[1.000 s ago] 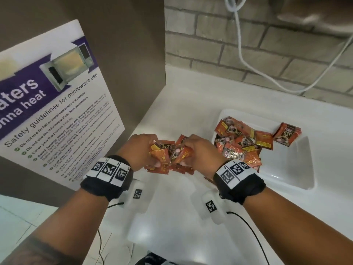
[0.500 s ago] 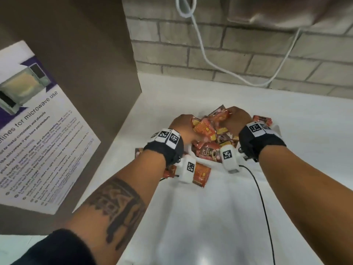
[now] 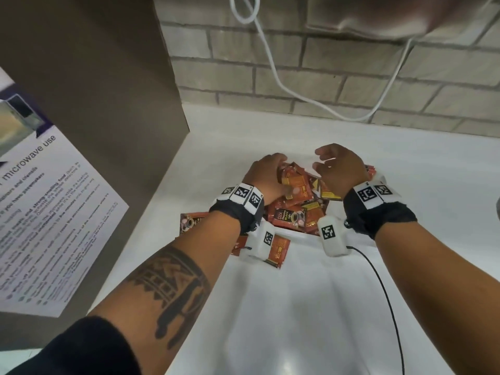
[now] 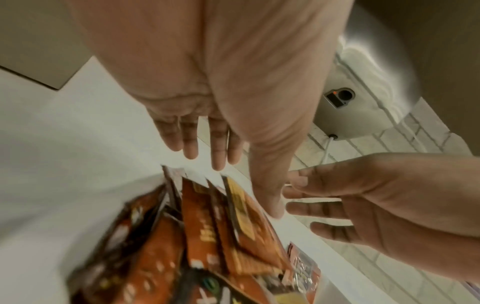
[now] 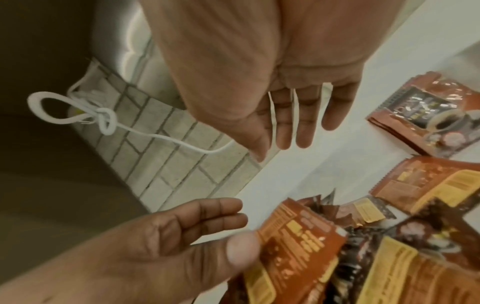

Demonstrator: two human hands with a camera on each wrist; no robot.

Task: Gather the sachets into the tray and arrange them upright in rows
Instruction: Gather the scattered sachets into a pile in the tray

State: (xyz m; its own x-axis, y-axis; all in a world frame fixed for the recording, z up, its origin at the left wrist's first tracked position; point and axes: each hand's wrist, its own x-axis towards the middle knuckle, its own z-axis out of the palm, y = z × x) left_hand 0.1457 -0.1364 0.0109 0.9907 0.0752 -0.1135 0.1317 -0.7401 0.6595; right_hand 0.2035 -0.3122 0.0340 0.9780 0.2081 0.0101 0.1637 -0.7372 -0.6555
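Observation:
A loose heap of orange-brown coffee sachets (image 3: pixel 297 201) fills the white tray (image 3: pixel 300 237), lying every way. My left hand (image 3: pixel 267 171) hovers over the heap's left side with straight fingers (image 4: pixel 215 148), and its thumb lies against a sachet (image 5: pixel 298 236). My right hand (image 3: pixel 338 163) is above the heap's right side, its fingers (image 5: pixel 293 123) spread and holding nothing. The sachets (image 4: pixel 207 236) below the palms look blurred. A small neat stack (image 5: pixel 420 115) lies at the tray's far right. Outside the tray, loose sachets (image 3: pixel 189 223) (image 3: pixel 280 249) lie on the counter by my left wrist.
The white counter (image 3: pixel 297 320) stretches toward me. A brown panel (image 3: pixel 108 77) with a microwave safety poster (image 3: pixel 54 198) stands on the left. Behind the tray is a brick wall with a hanging white cable (image 3: pixel 284 77). A black wire (image 3: pixel 384 288) trails from my right wrist.
Both hands carried a handful of sachets from the left of the counter over to the tray. They have now let go, and the fingers have opened above the heap.

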